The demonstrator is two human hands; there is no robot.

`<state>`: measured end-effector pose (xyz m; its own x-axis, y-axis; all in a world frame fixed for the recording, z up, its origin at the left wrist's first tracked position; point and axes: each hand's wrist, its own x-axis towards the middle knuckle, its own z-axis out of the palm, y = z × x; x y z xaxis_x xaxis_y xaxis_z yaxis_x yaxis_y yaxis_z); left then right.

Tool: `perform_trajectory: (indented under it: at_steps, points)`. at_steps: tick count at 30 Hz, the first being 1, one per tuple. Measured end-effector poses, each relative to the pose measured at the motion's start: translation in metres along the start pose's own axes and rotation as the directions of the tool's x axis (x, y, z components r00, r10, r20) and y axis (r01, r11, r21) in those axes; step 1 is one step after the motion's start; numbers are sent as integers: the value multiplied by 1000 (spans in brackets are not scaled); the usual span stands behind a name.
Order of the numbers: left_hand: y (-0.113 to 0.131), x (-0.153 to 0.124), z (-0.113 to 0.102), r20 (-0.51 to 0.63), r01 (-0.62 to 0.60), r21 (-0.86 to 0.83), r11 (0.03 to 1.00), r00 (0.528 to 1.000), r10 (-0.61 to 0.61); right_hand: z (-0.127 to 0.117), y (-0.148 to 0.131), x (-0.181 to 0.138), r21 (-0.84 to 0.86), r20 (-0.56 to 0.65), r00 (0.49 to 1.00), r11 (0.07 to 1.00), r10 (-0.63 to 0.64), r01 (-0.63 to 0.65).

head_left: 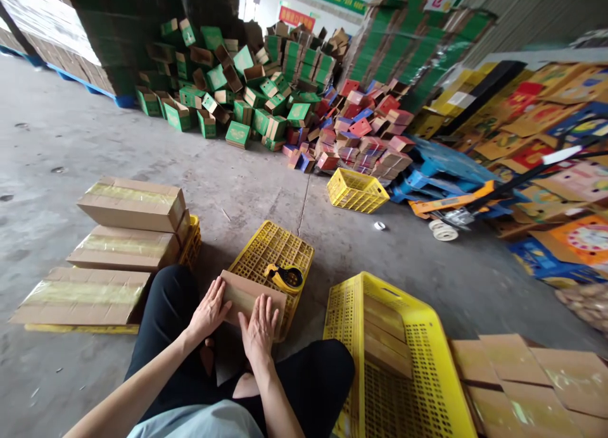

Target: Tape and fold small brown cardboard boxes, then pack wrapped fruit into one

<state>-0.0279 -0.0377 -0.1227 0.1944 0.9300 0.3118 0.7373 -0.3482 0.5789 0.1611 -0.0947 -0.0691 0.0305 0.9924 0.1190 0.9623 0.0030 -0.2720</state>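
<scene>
A long brown cardboard box with a strip of tape along it rests at the near edge of an upturned yellow crate. My left hand lies flat on the box's left end, fingers stretched out. Toward its right end, my right hand presses on the top with fingers spread. Just behind the box, a yellow tape dispenser sits on the crate. Both hands touch the cardboard without gripping it, and my right hand covers part of the tape strip.
Taped boxes are stacked at my left. On my right, a yellow crate holds flat cartons, beside more cartons. Ahead are a small yellow crate, a pallet jack and heaped green boxes.
</scene>
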Motion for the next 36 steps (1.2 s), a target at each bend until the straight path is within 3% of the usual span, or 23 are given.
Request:
perform_trajectory:
  at_steps: [6,13,17,21,28,36]
  points:
    - [-13,1,-6,48,12,-124,992,999,-6,0,-36,18,50,66,996,997,-66,63]
    - [-32,8,-20,154,122,-316,941,985,-76,5,-64,40,119,169,970,980,-176,158]
    - [-41,12,-26,217,152,-304,940,972,-87,3,-75,46,160,227,944,966,-238,206]
    - [-44,10,-21,205,82,-229,970,978,-34,0,-76,39,191,237,933,954,-271,229]
    - [-43,-5,-8,153,-173,11,985,974,169,4,-44,-5,109,123,965,970,-230,217]
    - [-38,-13,-7,137,-226,164,960,969,205,-11,33,-59,-37,-71,994,996,-87,84]
